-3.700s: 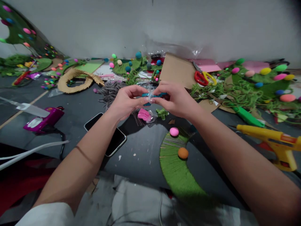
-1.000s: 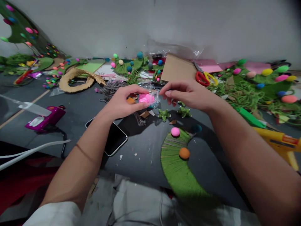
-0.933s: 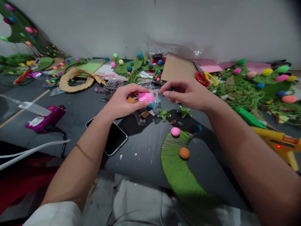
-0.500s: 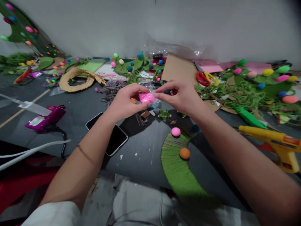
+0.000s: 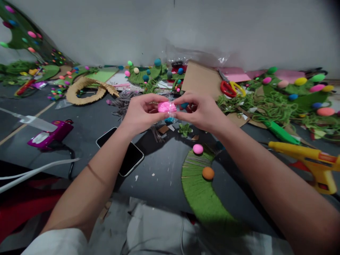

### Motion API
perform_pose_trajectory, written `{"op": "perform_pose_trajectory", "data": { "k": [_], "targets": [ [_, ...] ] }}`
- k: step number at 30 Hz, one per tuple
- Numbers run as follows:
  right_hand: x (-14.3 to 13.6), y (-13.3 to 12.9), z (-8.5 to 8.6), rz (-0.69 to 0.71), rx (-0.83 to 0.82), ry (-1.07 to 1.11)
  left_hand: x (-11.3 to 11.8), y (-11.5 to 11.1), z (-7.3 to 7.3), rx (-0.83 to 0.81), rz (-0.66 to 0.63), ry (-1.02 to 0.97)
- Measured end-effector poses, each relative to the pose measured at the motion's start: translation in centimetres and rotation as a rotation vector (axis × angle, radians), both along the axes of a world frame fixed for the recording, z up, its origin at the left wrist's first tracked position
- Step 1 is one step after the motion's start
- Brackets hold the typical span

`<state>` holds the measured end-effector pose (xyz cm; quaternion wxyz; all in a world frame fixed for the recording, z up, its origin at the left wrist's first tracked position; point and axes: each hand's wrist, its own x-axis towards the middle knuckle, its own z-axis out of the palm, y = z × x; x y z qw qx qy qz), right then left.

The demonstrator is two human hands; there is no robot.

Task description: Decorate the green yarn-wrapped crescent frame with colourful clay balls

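Above the middle of the table, a small clear packet with bright pink stuff inside [image 5: 166,106] is held between both hands. My left hand [image 5: 142,112] pinches its left side with thumb and fingers. My right hand [image 5: 198,109] closes on the clear plastic at its right end. Whether the pink content is clay cannot be made out. Nearer to me lies a green yarn-wrapped crescent [image 5: 202,196] with a pink ball [image 5: 198,149] and an orange ball [image 5: 208,173] on it. A small green star-shaped piece [image 5: 185,130] rests below the hands.
A phone [image 5: 134,159] lies under my left forearm. At right are a yellow glue gun [image 5: 305,152], a green cutter [image 5: 281,132] and green yarn [image 5: 273,104]. Scissors [image 5: 228,88] lie behind. A purple glue gun [image 5: 51,134] and a tan paper ring [image 5: 73,94] are left.
My right hand has shifted slightly left and down, its thumb and fingers now closer around the packet's clear end. My left hand still grips the packet.
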<state>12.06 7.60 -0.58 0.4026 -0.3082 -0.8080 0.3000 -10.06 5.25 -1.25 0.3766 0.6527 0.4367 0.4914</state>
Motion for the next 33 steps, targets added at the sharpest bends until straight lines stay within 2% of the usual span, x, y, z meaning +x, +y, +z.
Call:
{"op": "perform_pose_trajectory", "data": {
  "k": [5,9,16,22,28,31,33],
  "targets": [
    [-0.2,-0.3,0.0,-0.025,0.045,-0.041,0.2,-0.1,0.0,0.029,0.005,0.001],
    [-0.2,-0.4,0.2,-0.022,0.09,-0.073,0.3,-0.4,0.0,0.056,-0.04,-0.007],
    [-0.2,-0.9,0.5,-0.035,0.077,-0.122,0.5,-0.6,0.2,0.052,-0.02,-0.009],
    [0.1,-1.0,0.8,0.0,0.113,-0.127,0.5,-0.7,0.2,-0.008,-0.07,-0.054],
    [0.4,-0.9,0.7,-0.012,0.201,-0.254,0.5,-0.8,0.3,-0.022,-0.132,0.032],
    [0.8,-0.5,0.9,-0.03,0.252,-0.357,0.2,-0.4,0.0,-0.021,-0.104,0.085],
    [1.7,-0.3,1.8,-0.093,0.255,-0.312,-0.4,0.1,-0.3,-0.016,-0.055,0.114]
  ]
}}
